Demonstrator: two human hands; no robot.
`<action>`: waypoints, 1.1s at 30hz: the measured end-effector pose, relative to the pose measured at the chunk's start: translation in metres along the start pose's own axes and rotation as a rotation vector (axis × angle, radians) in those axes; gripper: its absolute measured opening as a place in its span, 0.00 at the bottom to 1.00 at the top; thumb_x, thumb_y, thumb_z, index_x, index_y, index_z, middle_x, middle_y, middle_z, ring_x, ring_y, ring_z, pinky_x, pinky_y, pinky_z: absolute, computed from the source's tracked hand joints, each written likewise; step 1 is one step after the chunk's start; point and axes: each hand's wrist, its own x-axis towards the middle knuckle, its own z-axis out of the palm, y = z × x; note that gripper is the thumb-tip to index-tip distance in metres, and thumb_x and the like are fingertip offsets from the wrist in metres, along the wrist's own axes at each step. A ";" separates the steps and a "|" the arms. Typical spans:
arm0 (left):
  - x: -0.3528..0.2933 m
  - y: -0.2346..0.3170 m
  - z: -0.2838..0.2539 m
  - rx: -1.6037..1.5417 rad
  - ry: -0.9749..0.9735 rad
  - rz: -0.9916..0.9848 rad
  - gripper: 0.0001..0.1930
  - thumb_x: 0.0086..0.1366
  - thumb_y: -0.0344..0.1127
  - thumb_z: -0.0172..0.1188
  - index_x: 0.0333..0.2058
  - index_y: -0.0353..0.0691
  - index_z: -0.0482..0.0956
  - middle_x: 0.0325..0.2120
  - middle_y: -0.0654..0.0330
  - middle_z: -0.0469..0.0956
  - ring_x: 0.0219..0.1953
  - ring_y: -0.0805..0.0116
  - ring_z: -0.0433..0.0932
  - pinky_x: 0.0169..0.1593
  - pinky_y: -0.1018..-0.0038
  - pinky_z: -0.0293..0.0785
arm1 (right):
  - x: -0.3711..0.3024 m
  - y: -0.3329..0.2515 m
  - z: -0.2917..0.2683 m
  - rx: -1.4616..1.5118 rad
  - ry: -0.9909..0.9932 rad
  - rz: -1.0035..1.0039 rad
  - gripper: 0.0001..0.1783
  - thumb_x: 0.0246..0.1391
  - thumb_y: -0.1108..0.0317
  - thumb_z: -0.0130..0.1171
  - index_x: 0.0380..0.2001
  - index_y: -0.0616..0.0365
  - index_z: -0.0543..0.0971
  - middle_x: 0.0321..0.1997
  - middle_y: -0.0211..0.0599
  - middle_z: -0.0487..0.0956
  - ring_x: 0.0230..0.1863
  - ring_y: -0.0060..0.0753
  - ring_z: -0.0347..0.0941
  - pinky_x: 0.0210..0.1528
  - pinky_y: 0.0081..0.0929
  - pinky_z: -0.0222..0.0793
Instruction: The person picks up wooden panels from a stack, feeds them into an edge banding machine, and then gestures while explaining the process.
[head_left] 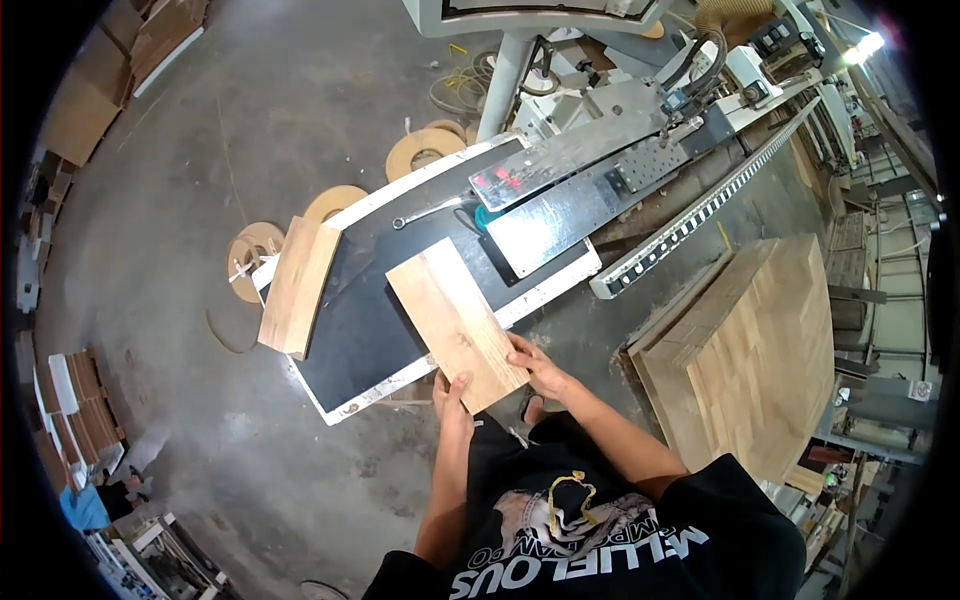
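Observation:
Between my two hands is a rectangular wooden board (455, 320), its far end over the black-topped table (370, 270) and its near end close to my body. My left hand (453, 395) grips the near left corner, thumb on top. On the right edge, my right hand (538, 368) is closed round the board with its fingers partly hidden beneath. A second wooden board (300, 287) lies across the table's left end. A wrench (425, 213) rests on the black top near the far edge.
Metal machine plates (550, 225) and a long rail (710, 200) extend to the right. Rolls of edge banding (425, 152) lie beyond the table. A large stack of wooden panels (750, 360) stands at my right. Another person (90, 505) is at the far lower left.

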 end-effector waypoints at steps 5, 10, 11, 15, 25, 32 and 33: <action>0.015 0.016 0.003 0.035 0.016 -0.049 0.39 0.67 0.37 0.73 0.70 0.28 0.64 0.61 0.47 0.77 0.60 0.55 0.80 0.66 0.61 0.77 | -0.031 0.037 0.027 0.524 0.113 0.090 0.55 0.71 0.27 0.47 0.82 0.56 0.48 0.85 0.47 0.53 0.84 0.46 0.51 0.83 0.56 0.48; 0.012 0.026 0.000 0.095 -0.034 -0.095 0.40 0.67 0.39 0.72 0.71 0.29 0.63 0.63 0.47 0.74 0.64 0.56 0.76 0.66 0.59 0.76 | -0.043 0.075 0.086 0.426 0.190 0.065 0.44 0.71 0.50 0.63 0.79 0.56 0.55 0.76 0.41 0.66 0.77 0.37 0.62 0.77 0.43 0.61; 0.014 0.030 0.000 0.091 -0.048 -0.104 0.37 0.69 0.35 0.70 0.72 0.33 0.62 0.62 0.51 0.74 0.63 0.59 0.76 0.66 0.62 0.75 | -0.036 0.073 0.089 0.309 0.209 0.065 0.44 0.70 0.59 0.68 0.78 0.58 0.56 0.73 0.38 0.70 0.74 0.33 0.66 0.75 0.36 0.65; 0.009 0.046 0.003 0.234 0.027 -0.191 0.32 0.78 0.42 0.61 0.73 0.33 0.63 0.65 0.54 0.73 0.65 0.61 0.74 0.68 0.63 0.71 | -0.031 0.056 0.100 0.404 0.284 0.104 0.42 0.66 0.67 0.69 0.76 0.60 0.60 0.68 0.34 0.73 0.67 0.28 0.72 0.67 0.29 0.71; -0.040 0.038 -0.056 0.583 0.065 -0.148 0.38 0.81 0.60 0.53 0.72 0.31 0.66 0.65 0.45 0.75 0.67 0.52 0.76 0.71 0.60 0.71 | 0.009 0.047 0.102 0.422 0.220 -0.063 0.42 0.58 0.65 0.76 0.70 0.60 0.65 0.64 0.39 0.75 0.63 0.29 0.74 0.63 0.30 0.71; -0.061 -0.025 -0.114 0.884 -0.004 -0.221 0.25 0.81 0.52 0.55 0.61 0.37 0.79 0.50 0.54 0.84 0.49 0.63 0.83 0.56 0.67 0.79 | -0.039 0.086 0.030 0.286 -0.035 -0.299 0.52 0.55 0.57 0.83 0.74 0.60 0.63 0.69 0.42 0.73 0.67 0.30 0.72 0.66 0.36 0.73; -0.060 -0.027 -0.128 0.955 -0.028 -0.221 0.25 0.80 0.52 0.55 0.60 0.37 0.79 0.48 0.55 0.84 0.50 0.63 0.83 0.56 0.66 0.79 | -0.066 0.090 0.017 0.163 0.066 -0.213 0.50 0.57 0.54 0.81 0.74 0.58 0.65 0.70 0.40 0.74 0.67 0.30 0.73 0.68 0.35 0.72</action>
